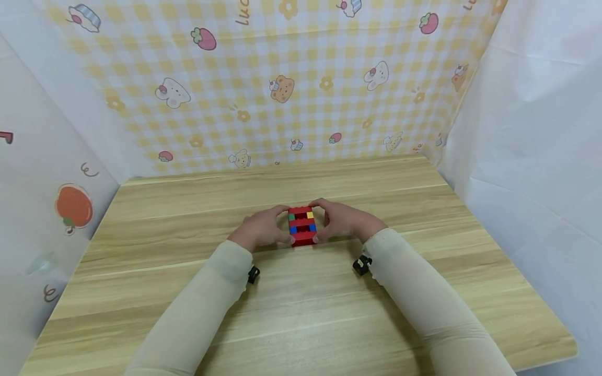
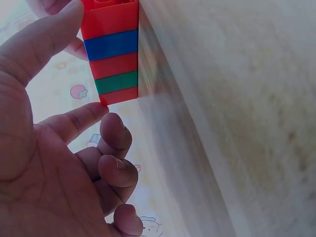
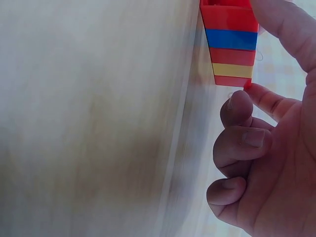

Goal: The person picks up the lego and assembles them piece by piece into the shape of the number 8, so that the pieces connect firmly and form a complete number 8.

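Between both hands, near the middle of the wooden table, is a small assembly of toy building blocks. Red bars cross it, with short pieces between them: green and blue at its left end, yellow and blue at its right. My left hand pinches the left side, thumb at the near red bar and index finger at the far one. Mirroring that, my right hand pinches the right side. In the left wrist view the layered blocks show studs on top; the other fingers curl loosely beside them. Whether the assembly touches the table cannot be told.
The wood-grain table has its back edge against a yellow checked cloth with cartoon prints. White sheets hang at the left and right. Small black devices sit by the sleeve cuffs.
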The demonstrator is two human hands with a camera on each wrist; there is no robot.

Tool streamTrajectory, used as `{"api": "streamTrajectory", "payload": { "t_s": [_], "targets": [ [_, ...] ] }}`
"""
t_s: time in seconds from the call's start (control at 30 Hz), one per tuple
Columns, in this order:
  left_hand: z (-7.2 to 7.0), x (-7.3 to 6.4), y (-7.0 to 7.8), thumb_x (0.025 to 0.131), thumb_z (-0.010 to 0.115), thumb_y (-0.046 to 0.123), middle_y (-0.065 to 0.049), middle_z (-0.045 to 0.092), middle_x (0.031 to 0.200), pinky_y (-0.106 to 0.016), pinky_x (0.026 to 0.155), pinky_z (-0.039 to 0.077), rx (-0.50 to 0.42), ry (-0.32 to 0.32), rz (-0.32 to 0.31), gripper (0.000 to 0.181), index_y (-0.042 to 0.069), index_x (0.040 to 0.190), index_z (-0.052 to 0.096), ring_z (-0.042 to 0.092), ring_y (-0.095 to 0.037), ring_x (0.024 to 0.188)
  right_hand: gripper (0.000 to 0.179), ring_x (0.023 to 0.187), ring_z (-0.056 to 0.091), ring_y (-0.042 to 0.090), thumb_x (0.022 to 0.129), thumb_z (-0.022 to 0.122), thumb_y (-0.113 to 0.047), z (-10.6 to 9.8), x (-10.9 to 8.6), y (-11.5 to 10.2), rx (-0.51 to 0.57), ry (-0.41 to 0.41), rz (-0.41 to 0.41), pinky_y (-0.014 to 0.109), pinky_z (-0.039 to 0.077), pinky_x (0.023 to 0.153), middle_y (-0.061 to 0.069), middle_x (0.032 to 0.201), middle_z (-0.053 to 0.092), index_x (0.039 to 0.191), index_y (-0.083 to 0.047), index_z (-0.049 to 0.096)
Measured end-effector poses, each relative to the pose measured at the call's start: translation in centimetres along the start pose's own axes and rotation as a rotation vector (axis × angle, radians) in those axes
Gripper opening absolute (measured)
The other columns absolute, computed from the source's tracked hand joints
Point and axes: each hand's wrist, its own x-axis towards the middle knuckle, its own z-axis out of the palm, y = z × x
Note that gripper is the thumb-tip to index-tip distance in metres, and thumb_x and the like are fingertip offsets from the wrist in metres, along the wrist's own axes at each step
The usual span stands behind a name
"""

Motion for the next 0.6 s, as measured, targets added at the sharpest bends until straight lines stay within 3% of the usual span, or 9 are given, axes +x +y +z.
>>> {"api": "streamTrajectory", "payload": {
  "t_s": [0.2, 0.37, 0.47, 0.6],
  "targets": [
    [-0.1, 0.1, -0.1, 0.086, 0.086, 0.038, -0.010, 0.045, 0.164, -0.070, 0.121, 0.022, -0.025, -0.006, -0.011, 0.090, 0.032, 0.162, 0.039, 0.041, -0.039, 0.146, 0.096, 0.089, 0.058, 0.024, 0.083, 0.090, -0.038, 0.0, 0.2, 0.2, -0.003, -0.003, -0.002, 0.040, 0.047, 0.081, 0.009, 0.100, 0.063, 0.161, -0.031, 0.034],
    [-0.4, -0.1, -0.5, 0.086, 0.086, 0.046, -0.012, 0.043, 0.165, -0.069, 0.121, 0.026, -0.015, 0.006, 0.006, 0.094, 0.030, 0.164, 0.036, 0.041, -0.040, 0.148, 0.101, 0.103, 0.058, 0.025, 0.085, 0.087, -0.044, 0.1, 0.1, 0.6, -0.015, 0.013, -0.017, 0.044, 0.049, 0.094, 0.012, 0.117, 0.062, 0.166, -0.030, 0.026],
    [-0.9, -0.4, -0.9, 0.090, 0.080, 0.052, -0.014, 0.048, 0.160, -0.067, 0.118, 0.033, 0.000, 0.049, 0.032, 0.093, 0.027, 0.166, 0.034, 0.046, -0.039, 0.146, 0.103, 0.105, 0.057, 0.026, 0.088, 0.083, -0.051, 0.0, -0.3, 0.9, -0.028, 0.039, -0.029, 0.045, 0.050, 0.095, 0.013, 0.120, 0.060, 0.167, -0.028, 0.021],
    [-1.7, -0.9, -1.9, 0.098, 0.067, 0.058, -0.018, 0.053, 0.152, -0.067, 0.114, 0.036, 0.031, 0.142, 0.062, 0.085, 0.023, 0.166, 0.032, 0.053, -0.038, 0.138, 0.100, 0.092, 0.058, 0.026, 0.091, 0.078, -0.055, -0.3, -1.0, 1.3, -0.044, 0.103, -0.041, 0.043, 0.050, 0.081, 0.012, 0.107, 0.061, 0.168, -0.027, 0.021]
  ]
}}
